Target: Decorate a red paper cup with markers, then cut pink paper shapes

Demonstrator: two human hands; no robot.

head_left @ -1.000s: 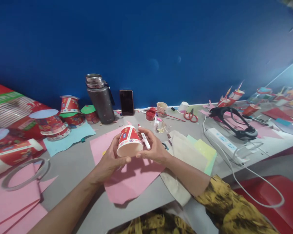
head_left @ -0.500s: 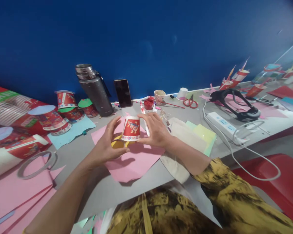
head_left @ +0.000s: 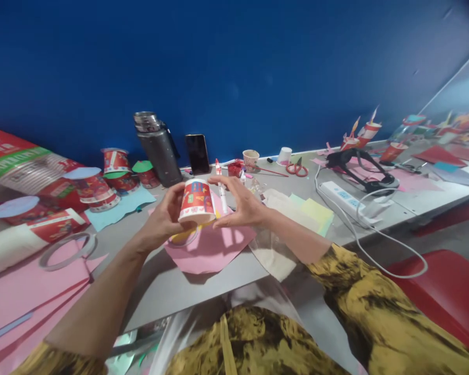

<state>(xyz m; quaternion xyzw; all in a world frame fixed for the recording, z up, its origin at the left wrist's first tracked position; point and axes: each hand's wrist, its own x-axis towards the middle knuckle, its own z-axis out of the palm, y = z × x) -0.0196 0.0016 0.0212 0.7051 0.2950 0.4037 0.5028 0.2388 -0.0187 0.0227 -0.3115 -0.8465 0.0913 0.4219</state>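
Observation:
My left hand (head_left: 162,219) grips a red and white paper cup (head_left: 197,200), turned upside down with its wide rim low and tilted slightly. Blue and yellow marks show on the side facing me. On the cup's other side, my right hand (head_left: 244,203) is spread, thumb and fingers apart, with the fingertips very close to the cup; whether they touch it is unclear. Below lies a sheet of pink paper (head_left: 211,252), bearing a roll of tape (head_left: 185,240) with something yellow by it. A white marker with a red end (head_left: 222,190) stands behind the right fingers.
At the left are decorated cups (head_left: 89,190), a tape ring (head_left: 68,252) and pink sheets (head_left: 35,291). A dark flask (head_left: 158,151) and a phone (head_left: 197,153) stand by the blue wall. Rightward are red-handled scissors (head_left: 297,169), a power strip (head_left: 342,198) and a black head strap (head_left: 361,169).
The cup has been turned, so a different part of its print faces me. My left hand has closed on it, while my right hand has loosened. The view has shifted slightly.

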